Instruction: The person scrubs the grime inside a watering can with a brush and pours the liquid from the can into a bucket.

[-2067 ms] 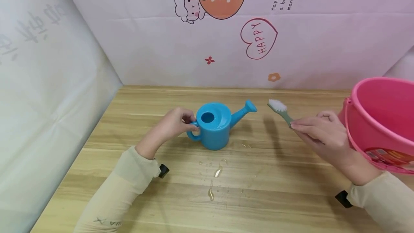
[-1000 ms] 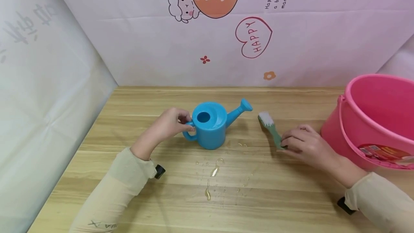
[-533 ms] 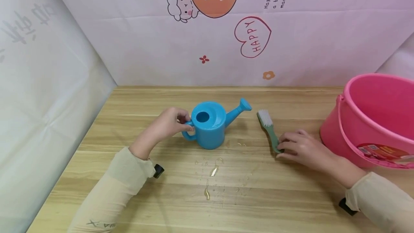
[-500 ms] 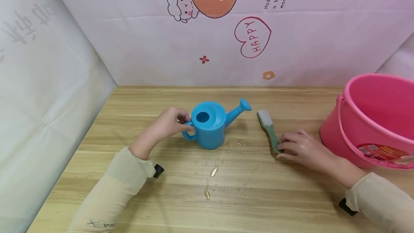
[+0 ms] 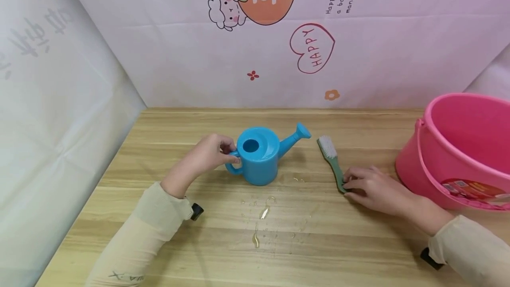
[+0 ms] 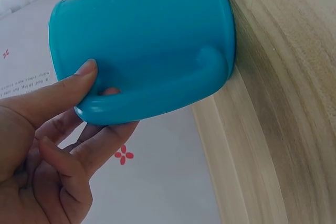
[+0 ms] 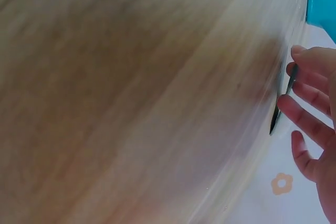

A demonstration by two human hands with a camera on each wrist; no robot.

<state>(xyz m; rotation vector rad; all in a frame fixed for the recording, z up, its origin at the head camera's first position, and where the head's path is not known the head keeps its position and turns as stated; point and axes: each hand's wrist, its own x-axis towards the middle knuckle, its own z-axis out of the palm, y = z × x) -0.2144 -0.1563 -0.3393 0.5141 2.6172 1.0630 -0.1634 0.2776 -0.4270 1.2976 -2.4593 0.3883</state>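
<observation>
In the head view a blue toy watering can [image 5: 260, 163] stands upright on the wooden table, its spout pointing right. My left hand [image 5: 217, 152] pinches the top of its handle, thumb on one side and fingers beneath in the left wrist view. A cleaning brush [image 5: 327, 147] with a slim green handle and white bristles lies right of the can, bristles up. The fingertips of my right hand [image 5: 372, 189] are right at the handle's near end, loosely bent; in the right wrist view they spread beside the thin dark edge of the handle [image 7: 275, 119].
A pink bucket [image 5: 414, 158] with a hanging bail stands at the right, close behind my right hand. Small puddles of water [image 5: 264, 212] lie on the table [image 5: 191, 242] in front of the can. A printed white sheet [image 5: 191, 65] rises along the back.
The brush, earlier held raised in my right hand, has come down onto the table and swung slightly. The right hand has loosened at its handle. My left hand and the can have stayed put.
</observation>
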